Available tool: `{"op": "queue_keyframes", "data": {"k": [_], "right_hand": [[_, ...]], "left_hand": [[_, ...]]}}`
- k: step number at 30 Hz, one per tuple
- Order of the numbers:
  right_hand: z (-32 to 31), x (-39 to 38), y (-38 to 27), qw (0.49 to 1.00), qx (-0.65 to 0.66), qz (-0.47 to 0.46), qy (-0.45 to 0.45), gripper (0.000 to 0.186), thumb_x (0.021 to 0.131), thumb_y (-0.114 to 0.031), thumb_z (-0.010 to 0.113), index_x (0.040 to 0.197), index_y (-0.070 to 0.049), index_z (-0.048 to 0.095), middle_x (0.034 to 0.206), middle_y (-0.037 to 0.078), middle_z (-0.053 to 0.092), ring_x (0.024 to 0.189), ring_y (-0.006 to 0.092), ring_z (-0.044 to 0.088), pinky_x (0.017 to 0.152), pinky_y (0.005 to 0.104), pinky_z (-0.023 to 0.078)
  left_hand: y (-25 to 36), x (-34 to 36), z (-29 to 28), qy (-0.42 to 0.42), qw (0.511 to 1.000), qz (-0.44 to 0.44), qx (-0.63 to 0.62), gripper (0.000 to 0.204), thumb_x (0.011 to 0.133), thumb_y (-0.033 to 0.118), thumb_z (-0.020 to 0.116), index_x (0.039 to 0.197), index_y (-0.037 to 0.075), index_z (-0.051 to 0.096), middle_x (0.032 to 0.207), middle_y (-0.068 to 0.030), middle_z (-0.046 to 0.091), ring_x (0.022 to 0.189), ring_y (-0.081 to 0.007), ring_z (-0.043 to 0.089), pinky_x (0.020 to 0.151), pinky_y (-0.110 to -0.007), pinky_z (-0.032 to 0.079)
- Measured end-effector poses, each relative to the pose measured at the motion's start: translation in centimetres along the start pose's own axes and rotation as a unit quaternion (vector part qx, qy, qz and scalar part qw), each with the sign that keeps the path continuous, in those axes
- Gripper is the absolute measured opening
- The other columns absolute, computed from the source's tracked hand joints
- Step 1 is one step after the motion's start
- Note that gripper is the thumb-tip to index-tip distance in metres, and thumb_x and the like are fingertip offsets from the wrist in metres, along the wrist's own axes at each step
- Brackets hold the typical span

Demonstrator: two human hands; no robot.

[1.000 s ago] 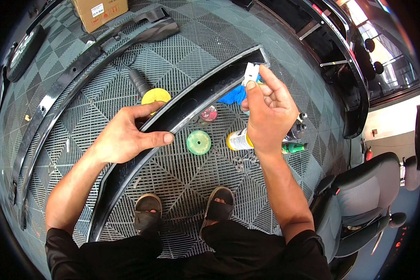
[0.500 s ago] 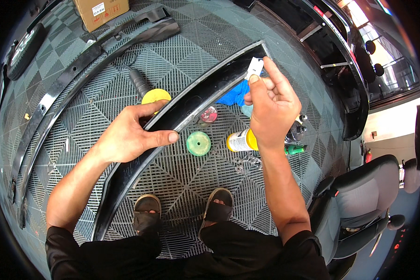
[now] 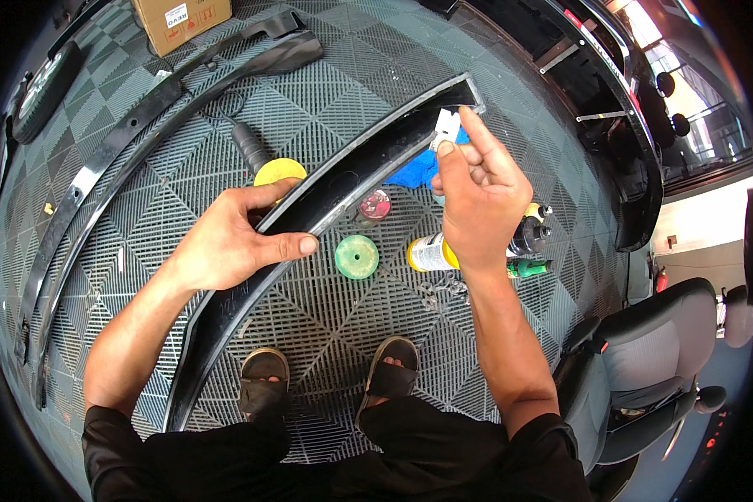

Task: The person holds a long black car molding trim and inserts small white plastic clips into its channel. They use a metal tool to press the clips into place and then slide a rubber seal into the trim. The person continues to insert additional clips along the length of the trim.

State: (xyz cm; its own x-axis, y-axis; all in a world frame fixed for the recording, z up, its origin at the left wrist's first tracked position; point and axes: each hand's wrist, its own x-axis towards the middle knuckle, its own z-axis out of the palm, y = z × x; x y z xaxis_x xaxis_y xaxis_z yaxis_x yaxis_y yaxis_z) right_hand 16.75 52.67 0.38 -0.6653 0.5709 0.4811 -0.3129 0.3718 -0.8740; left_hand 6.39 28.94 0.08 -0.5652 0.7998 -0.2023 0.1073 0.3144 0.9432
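A long curved black trim strip [image 3: 343,182], with a trough-like inner face turned up, slants across the view from lower left to upper right. My left hand [image 3: 230,241] grips it near its middle, thumb on the near edge and fingers over the far one. Pinched between the thumb and forefinger of my right hand [image 3: 484,197] is a small white notched piece [image 3: 448,125]. That piece lies against or just over the near edge, close to the strip's far end; contact cannot be made out.
On the patterned tile floor beyond the strip are a polisher [image 3: 249,146] with a yellow pad [image 3: 278,172] and a blue cloth [image 3: 413,172]. Nearer lie a green round pad [image 3: 357,257] and a yellow-and-white bottle [image 3: 429,253]. A car seat [image 3: 653,351] stands right; other strips [image 3: 134,125] lie left.
My right hand has shifted slightly left with the white piece, a short way along the strip from its far end. My left hand and the strip have hardly moved.
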Motion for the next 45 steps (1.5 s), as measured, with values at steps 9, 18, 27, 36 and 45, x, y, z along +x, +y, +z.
{"op": "queue_keyframes", "data": {"k": [9,18,27,36,45], "right_hand": [[0.0,0.8,-0.4,1.000,-0.016,-0.011,0.008,0.038,0.091,0.007,0.061,0.128,0.009,0.058,0.080,0.003,0.067,0.060,0.0005,0.053,0.051,0.0170,0.042],[-0.4,0.8,-0.6,0.999,-0.019,0.001,-0.033,0.039,0.091,0.003,0.063,0.129,0.008,0.058,0.081,0.004,0.067,0.062,0.0038,0.057,0.057,0.0186,0.049],[-0.5,0.7,-0.5,0.998,-0.038,-0.010,-0.043,0.038,0.089,0.008,0.062,0.128,0.007,0.060,0.082,0.001,0.063,0.062,0.0004,0.053,0.054,0.0164,0.042],[-0.7,1.5,-1.6,0.999,-0.028,0.022,-0.017,0.037,0.090,0.004,0.063,0.127,0.008,0.060,0.079,0.002,0.066,0.061,0.0032,0.057,0.056,0.0182,0.048],[-1.2,1.2,-1.8,0.997,-0.033,0.046,-0.061,0.033,0.089,0.009,0.061,0.122,0.008,0.062,0.086,0.002,0.065,0.069,0.0006,0.056,0.057,0.0160,0.043]], "left_hand": [[-0.1,0.0,0.3,0.006,1.000,-0.008,-0.009,0.074,0.080,0.030,0.084,0.135,-0.009,0.053,0.113,-0.0173,0.069,0.101,-0.0184,0.066,0.093,-0.031,0.051],[0.3,-0.1,0.0,0.006,1.000,0.006,-0.013,0.074,0.080,0.032,0.084,0.133,-0.009,0.054,0.110,-0.0159,0.070,0.098,-0.0168,0.066,0.091,-0.030,0.052],[0.2,-0.3,0.1,0.007,0.999,0.012,-0.035,0.070,0.080,0.030,0.084,0.133,-0.007,0.056,0.109,-0.0127,0.070,0.097,-0.0145,0.065,0.090,-0.029,0.052],[0.0,-0.4,0.5,0.027,1.000,0.016,-0.003,0.074,0.081,0.027,0.084,0.136,-0.009,0.051,0.106,-0.0107,0.069,0.095,-0.0129,0.064,0.086,-0.027,0.052],[0.0,-0.3,0.1,0.025,1.000,0.014,0.000,0.078,0.080,0.028,0.085,0.137,-0.009,0.050,0.108,-0.0116,0.069,0.095,-0.0129,0.064,0.087,-0.028,0.053]]}}
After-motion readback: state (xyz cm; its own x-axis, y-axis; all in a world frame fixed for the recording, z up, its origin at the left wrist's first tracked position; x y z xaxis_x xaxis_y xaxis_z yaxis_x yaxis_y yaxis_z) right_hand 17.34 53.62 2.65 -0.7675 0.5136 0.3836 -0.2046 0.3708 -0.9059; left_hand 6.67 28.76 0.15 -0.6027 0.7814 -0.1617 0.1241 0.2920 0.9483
